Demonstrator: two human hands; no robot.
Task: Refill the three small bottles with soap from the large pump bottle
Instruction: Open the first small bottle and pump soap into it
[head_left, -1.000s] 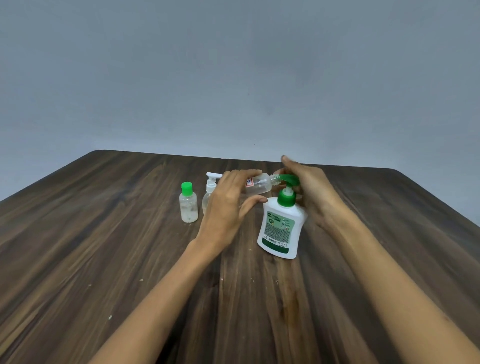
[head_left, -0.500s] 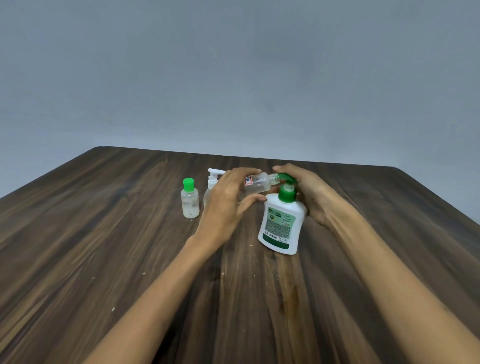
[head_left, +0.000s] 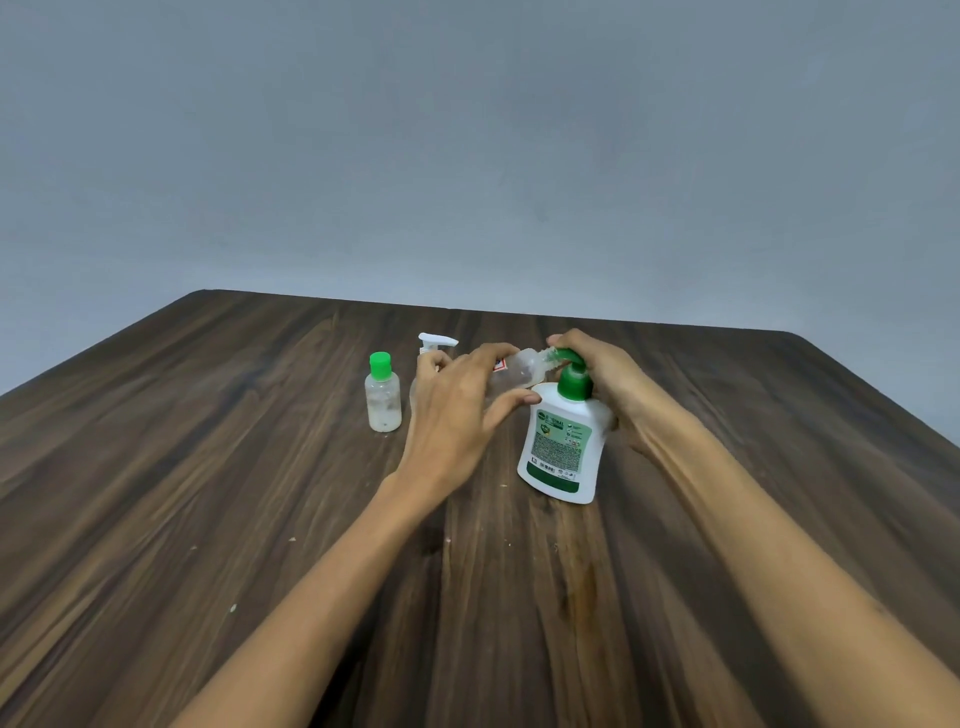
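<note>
Here we are over a dark wood-grain tabletop (head_left: 208, 493), streaky brown planks with a few pale specks on them, and a flat grey wall (head_left: 467, 156) behind. Centre stage stands the large pump bottle (head_left: 563, 447): glossy white plastic, rounded shoulders, a green band at the base, a green-and-white label whose small print is too fine to read, and a green pump collar on top. The right hand (head_left: 608, 384) sits over that pump head, fingers curled down across it, so the nozzle is mostly covered; only a green sliver shows.

The left hand (head_left: 457, 410) grips a small clear bottle (head_left: 514, 371), tipped nearly on its side, its open neck right at the green spout. Thumb underneath, fingers wrapped over the top; a scrap of red-and-white label peeks between them. Whether soap is running in, you cannot make out.

Further left, well apart from the action, a small green-capped bottle (head_left: 383, 397) stands upright, cloudy clear plastic with whitish residue inside. Just beside it, a white-pump small bottle (head_left: 434, 348) is largely hidden behind the left hand: only its white pump head and a slice of clear body show. Both forearms run out of the lower edge of the view.
</note>
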